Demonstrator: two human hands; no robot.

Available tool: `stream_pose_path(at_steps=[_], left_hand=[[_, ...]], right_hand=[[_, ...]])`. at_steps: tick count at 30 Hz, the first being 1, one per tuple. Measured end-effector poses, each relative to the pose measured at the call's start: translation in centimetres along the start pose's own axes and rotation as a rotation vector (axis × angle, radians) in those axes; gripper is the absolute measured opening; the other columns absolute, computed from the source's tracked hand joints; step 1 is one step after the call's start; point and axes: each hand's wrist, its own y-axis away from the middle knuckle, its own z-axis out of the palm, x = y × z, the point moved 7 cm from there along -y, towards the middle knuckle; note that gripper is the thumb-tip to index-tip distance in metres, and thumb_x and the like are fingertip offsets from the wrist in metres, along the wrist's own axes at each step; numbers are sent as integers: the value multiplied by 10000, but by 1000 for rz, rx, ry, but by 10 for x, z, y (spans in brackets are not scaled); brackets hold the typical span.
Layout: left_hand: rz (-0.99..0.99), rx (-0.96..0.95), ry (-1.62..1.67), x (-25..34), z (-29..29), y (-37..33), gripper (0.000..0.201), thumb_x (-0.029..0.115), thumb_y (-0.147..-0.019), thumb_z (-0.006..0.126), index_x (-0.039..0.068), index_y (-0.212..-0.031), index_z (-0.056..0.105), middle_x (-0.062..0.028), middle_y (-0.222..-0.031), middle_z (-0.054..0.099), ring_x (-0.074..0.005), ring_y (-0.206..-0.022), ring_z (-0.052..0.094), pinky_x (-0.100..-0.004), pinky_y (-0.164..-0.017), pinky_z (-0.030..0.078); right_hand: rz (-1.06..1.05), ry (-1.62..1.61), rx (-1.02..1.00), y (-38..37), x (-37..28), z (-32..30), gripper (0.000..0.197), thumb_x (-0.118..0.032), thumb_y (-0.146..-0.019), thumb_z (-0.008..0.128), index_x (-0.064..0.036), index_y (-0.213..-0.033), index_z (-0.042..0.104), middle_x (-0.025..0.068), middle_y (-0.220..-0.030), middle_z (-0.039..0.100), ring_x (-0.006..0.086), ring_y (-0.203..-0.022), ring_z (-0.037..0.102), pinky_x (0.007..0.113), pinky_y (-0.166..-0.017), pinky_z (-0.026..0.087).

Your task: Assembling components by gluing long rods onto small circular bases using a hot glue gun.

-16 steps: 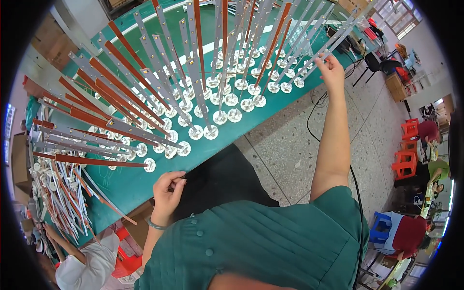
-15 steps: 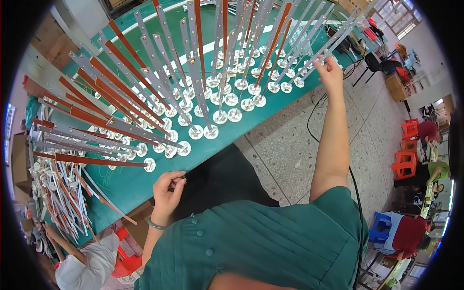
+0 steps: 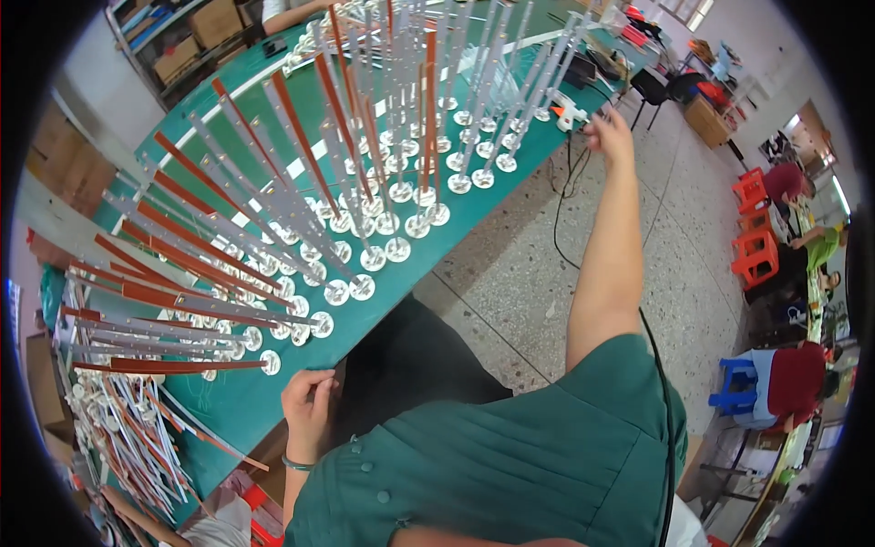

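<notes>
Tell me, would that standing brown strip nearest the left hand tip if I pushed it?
Probably: the brown strip looks tall, while its round white base looks small. It seems thin and flat, so it may feel light. It might be fairly stiff, since it stands nearly straight.

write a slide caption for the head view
Strips on white bases crowd a green table, right hand near a white and orange item, left hand by the table's edge.

Head-worn fisheye view looks steeply down from directly above the wearer's green shirt (image 3: 492, 447), at close range; worktable (image 3: 223, 406) spans left and centre, floor (image 3: 510, 273) recedes rightward; straight edges bend rimward.
</notes>
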Motion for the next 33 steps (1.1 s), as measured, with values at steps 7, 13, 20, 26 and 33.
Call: stream_pose_path(at_steps=[7,13,20,26,33], left_hand=[[49,18,-35,7,0,-1,61,-37,-845,621,-16,-886,662,-93,-758,635,-169,-698,635,-256,-640,478],[19,25,-41,6,1,-1,59,-26,-840,632,-12,-890,661,-85,-748,633,-167,-692,627,-260,-642,471],[5,21,-3,9,2,-3,63,-11,-842,632,-6,-897,663,-79,-746,631,-164,-688,608,-263,-632,455],[7,26,4,9,1,-4,68,-10,-840,634,-2,-901,664,-76,-746,630,-161,-691,598,-262,-633,449],[-1,11,27,5,0,0,81,-25,-841,627,-4,-911,661,-80,-766,619,-153,-692,611,-244,-610,452]], right_hand=[[175,256,21,-68,-56,14,647,-142,-919,571,-151,-1493,273,37,-723,640,99,-515,505,309,-494,473],[153,201,-1,-72,-50,18,636,-128,-922,562,-151,-1490,277,44,-737,648,101,-506,500,297,-486,457],[140,193,19,-81,-35,3,628,-100,-924,545,-136,-1489,273,49,-753,654,102,-496,510,287,-466,454],[125,249,40,-79,-49,1,642,-57,-893,503,-135,-1490,277,52,-747,654,104,-497,524,283,-447,453],[147,357,24,-78,-48,3,699,-4,-821,416,-134,-1493,276,61,-768,667,123,-498,533,287,-455,457]])
